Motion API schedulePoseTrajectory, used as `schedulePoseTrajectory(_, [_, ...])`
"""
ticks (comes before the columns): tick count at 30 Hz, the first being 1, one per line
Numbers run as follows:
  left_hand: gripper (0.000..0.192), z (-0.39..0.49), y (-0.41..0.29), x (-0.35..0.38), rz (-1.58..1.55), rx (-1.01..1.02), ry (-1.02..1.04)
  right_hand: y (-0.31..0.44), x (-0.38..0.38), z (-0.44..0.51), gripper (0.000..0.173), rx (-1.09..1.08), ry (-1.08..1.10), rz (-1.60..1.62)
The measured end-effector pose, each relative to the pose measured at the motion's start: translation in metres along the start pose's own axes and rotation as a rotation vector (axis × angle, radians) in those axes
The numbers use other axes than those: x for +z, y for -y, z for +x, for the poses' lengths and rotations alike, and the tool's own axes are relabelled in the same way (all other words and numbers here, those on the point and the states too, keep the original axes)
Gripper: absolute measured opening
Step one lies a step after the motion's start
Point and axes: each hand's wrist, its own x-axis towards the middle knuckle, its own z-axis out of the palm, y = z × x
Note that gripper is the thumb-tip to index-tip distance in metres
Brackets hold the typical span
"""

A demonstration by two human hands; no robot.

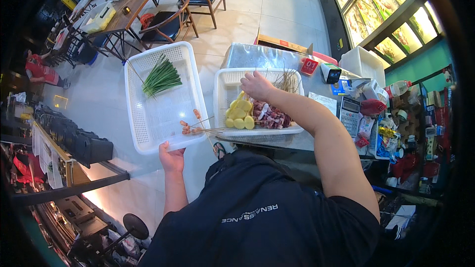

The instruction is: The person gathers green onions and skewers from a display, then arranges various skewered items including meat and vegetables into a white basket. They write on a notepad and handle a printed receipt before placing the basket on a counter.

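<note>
My left hand [172, 157] grips the near rim of a white plastic basket [135, 118], its thumb over the edge. Inside that basket are a bundle of green chives [161, 78] and several small meat skewers [191, 128], their sticks poking out over the right rim. My right hand [258, 86] is over a second white basket [222, 78], with its fingers bent downward. Just below the hand are yellow potato slices [239, 113], and dark red meat skewers [271, 115] lie right of them. What its fingertips hold is hidden. Bare skewer sticks [287, 81] stick up behind the wrist.
The second basket stands on a metal counter [267, 55]. Right of it are a calculator [349, 113], a payment device [331, 73], a red number tag [308, 66] and a clear bottle [399, 88]. Wooden chairs [167, 26], a table [137, 3] and a lit display fridge [371, 3] stand beyond.
</note>
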Motion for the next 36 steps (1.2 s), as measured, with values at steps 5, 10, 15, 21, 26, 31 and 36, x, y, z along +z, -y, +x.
schedulePoseTrajectory(5, [0.067,-0.003,0.002,-0.003,0.049,0.032,-0.002,0.018,-0.031,0.001,0.018,0.147,0.372,0.225])
schedulePoseTrajectory(10, [0.068,-0.002,0.002,-0.004,0.04,0.034,0.034,0.006,-0.078,-0.018,0.026,0.368,0.554,0.419])
schedulePoseTrajectory(15, [0.067,0.0,0.001,-0.008,0.041,0.025,0.059,0.016,-0.072,-0.057,0.025,0.403,0.548,0.703])
schedulePoseTrajectory(21, [0.068,0.008,0.0,-0.01,0.022,-0.008,0.04,0.078,-0.021,-0.089,0.027,0.456,0.426,0.768])
schedulePoseTrajectory(26, [0.068,0.009,0.003,-0.008,-0.013,-0.019,0.029,0.091,-0.012,-0.086,0.019,0.437,0.307,0.56])
schedulePoseTrajectory(31, [0.065,0.004,-0.001,-0.004,0.048,0.002,0.091,0.084,-0.019,-0.073,0.022,0.239,0.58,0.574])
schedulePoseTrajectory(36, [0.064,0.001,-0.003,-0.01,0.069,-0.003,0.121,0.045,-0.063,-0.058,0.026,0.065,0.725,0.559])
